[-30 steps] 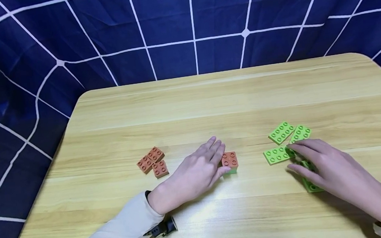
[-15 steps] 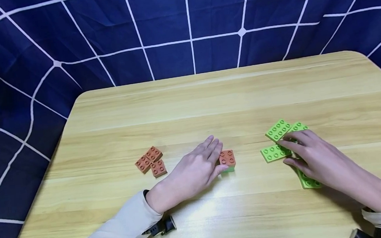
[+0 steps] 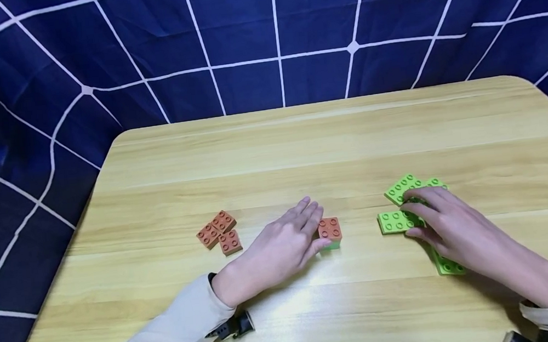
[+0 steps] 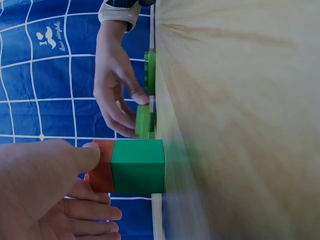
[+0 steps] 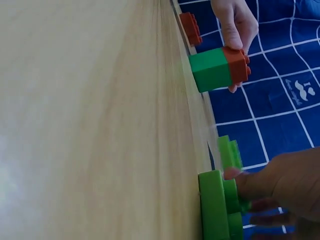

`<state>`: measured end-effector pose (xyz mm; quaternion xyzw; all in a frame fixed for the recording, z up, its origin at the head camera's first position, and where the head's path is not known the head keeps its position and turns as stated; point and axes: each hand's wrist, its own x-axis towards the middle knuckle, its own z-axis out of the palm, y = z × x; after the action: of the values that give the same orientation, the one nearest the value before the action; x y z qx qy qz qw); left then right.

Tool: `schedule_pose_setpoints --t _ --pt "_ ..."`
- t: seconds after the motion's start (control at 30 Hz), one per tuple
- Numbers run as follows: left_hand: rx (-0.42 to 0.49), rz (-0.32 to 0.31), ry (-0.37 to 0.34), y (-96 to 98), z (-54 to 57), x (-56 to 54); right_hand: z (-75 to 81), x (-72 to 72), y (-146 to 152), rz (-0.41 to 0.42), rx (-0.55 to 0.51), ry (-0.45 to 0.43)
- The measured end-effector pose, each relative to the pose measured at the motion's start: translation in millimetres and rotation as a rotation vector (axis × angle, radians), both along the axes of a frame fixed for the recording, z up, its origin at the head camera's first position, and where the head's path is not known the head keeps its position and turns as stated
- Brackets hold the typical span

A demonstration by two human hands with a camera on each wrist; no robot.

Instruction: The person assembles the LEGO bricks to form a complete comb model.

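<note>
My left hand [image 3: 278, 247] pinches an orange-red toy brick [image 3: 329, 228] between thumb and fingers. That brick sits on top of a darker green block [image 4: 139, 166], and the two stand upright on the table as a small stack. My right hand [image 3: 458, 230] is at the light green bricks. Its thumb and fingers pinch the right end of a long light green brick [image 3: 394, 222], which looks slightly raised in the left wrist view. Two more light green bricks lie behind it, one [image 3: 401, 187] largely visible, and another [image 3: 448, 265] lies under the hand, partly hidden.
Three loose orange-red bricks [image 3: 218, 233] lie together left of my left forearm. The wooden table [image 3: 271, 143] ends at the back against a blue cloth [image 3: 241, 31] with white lines. A black wrist device [image 3: 234, 325] hangs below the left sleeve.
My right hand has shifted slightly left and away from me, and its fingers have closed on the long light green brick. My left hand stays at the stack.
</note>
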<state>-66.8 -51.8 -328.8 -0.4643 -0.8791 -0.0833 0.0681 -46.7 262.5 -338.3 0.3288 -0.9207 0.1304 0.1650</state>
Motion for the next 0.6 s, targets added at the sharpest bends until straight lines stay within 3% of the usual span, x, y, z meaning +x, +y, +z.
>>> schedule_pose_setpoints --t 0.23,0.6 --pt "0.018 0.002 -0.053 0.5 1.3 -1.4 9.0 1.3 -8.9 -0.008 -0.041 -0.021" --pt "0.035 0.007 -0.097 0.2 -0.1 -1.9 14.7 -2.0 -28.1 0.049 -0.079 0.038"
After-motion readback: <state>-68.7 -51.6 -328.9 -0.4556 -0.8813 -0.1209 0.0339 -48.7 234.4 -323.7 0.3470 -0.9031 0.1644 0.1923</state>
